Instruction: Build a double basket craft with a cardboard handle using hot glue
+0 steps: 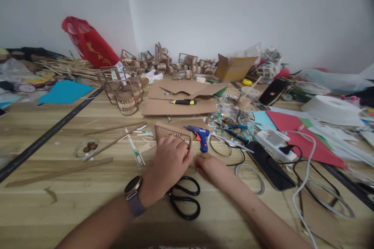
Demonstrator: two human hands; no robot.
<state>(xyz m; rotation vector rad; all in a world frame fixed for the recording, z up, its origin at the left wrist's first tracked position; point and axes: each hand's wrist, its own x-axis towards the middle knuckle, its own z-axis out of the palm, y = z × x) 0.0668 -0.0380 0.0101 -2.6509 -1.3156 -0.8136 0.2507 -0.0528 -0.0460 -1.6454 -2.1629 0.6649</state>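
My left hand (171, 155), with a watch on its wrist, is wrapped over a small basket with a cardboard-strip frame (163, 129); the hand covers most of it. Close to its right side, my right hand (209, 165) has its fingers curled together, and whatever they may pinch is hidden. Black-handled scissors (187, 204) lie below my hands, their blades out of sight under the left one. Just beyond my right hand rests a blue glue gun (201, 136). Short wooden sticks (143, 148) are scattered left of the basket.
Cardboard sheets (152, 107) carry a yellow-black utility knife (187, 102). Finished-looking small baskets (127, 103) stand at back left. To the right are a phone (270, 167), a power strip (276, 144), a white cable (304, 186) and a tape ring (254, 177). Cardboard strips (61, 171) lie left.
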